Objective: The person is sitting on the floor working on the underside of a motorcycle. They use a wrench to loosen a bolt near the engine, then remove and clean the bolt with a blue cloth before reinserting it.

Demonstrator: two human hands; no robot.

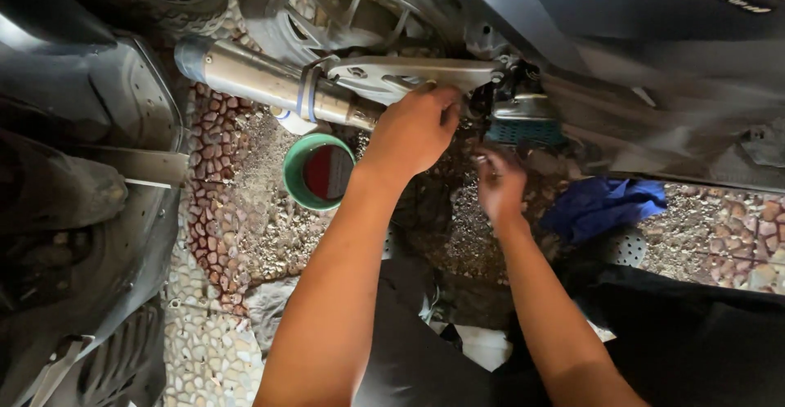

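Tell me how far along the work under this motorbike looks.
Already set out: a green bowl of dark liquid on the pebble ground under the exhaust pipe, and a blue rag nearby. In hand: the left hand reaches under the silver bracket; the right hand pinches something small, too blurred to identify. What remains cannot be judged.

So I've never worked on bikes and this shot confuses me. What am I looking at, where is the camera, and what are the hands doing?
The camera sits on the person's head, looking down at both bare arms. The left hand rests on a silver metal bracket beside the long steel exhaust pipe of a motorbike, below the spoked rear wheel. The right hand pinches something small; I cannot tell what. On the pebbled ground stand a round green bowl holding dark red liquid and a crumpled blue cloth.
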